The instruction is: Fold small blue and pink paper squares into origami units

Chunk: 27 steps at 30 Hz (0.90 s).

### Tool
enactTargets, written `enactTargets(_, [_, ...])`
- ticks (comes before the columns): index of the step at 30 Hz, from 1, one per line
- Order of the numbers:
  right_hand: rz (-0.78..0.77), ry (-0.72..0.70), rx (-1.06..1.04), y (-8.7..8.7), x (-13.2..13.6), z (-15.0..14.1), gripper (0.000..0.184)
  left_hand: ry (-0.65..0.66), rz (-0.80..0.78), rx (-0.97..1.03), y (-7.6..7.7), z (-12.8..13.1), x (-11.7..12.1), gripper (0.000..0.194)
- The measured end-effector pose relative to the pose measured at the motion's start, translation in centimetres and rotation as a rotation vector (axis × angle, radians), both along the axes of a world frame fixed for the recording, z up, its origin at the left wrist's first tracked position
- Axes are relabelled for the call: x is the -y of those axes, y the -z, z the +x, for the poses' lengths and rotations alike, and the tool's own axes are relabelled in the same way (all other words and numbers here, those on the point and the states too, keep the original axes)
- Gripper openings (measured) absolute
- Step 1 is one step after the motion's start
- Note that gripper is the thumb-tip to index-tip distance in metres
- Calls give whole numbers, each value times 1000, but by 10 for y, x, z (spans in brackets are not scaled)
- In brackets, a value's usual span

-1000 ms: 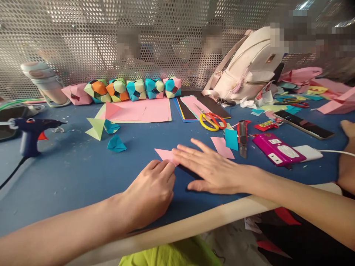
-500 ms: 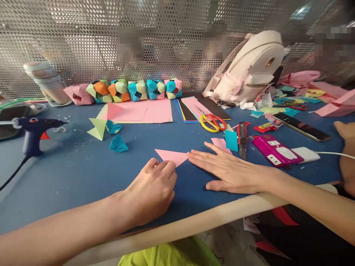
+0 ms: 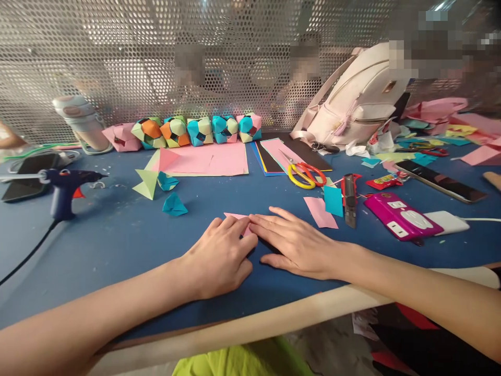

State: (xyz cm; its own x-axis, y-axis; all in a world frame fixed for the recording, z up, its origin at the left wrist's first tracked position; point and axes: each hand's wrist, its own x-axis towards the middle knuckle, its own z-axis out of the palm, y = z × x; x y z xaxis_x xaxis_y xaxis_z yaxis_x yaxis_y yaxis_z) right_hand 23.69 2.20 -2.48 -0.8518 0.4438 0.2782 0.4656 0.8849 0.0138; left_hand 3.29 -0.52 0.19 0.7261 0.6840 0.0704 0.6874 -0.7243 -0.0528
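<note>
A folded piece of pink paper (image 3: 234,215) lies flat on the blue tabletop, mostly covered by fingers. My left hand (image 3: 223,253) is curled over it, its bent fingers pressing the paper down. My right hand (image 3: 293,243) lies palm down with fingers stretched out, the fingertips at the paper's right end and against my left fingers. Beyond my left hand sit two blue folded pieces, the nearer blue piece (image 3: 175,204) and another blue piece (image 3: 167,181), beside a pale green folded piece (image 3: 146,184). A pink paper rectangle (image 3: 321,211) lies past my right hand.
Scissors (image 3: 303,175), a box cutter (image 3: 349,201), a purple power strip (image 3: 403,216) and a phone (image 3: 440,180) lie to the right. A glue gun (image 3: 64,193) stands left. Several paper balls (image 3: 200,130) line the back near a backpack (image 3: 356,99).
My right hand has slid left along the pink paper to meet my left fingers, which have shifted slightly rightward. Less of the paper shows. The whole view has shifted a little.
</note>
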Motion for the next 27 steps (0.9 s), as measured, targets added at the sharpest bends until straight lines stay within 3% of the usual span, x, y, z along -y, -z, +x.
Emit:
enactTargets(12, [-46,-12,-34,2,0,4,48,-196,52,-152,-9,-2,0,30])
enactTargets(19, [28,28,-84,2,0,10,44,-208,71,-176,-15,-4,-1,35])
enactTargets(24, [7,20,-97,1,-2,11,42,-278,28,110,-4,-13,-25,34])
enactTargets(27, [16,-11,-111,1,-3,10,40,-232,9,265,7,-20,-40,35])
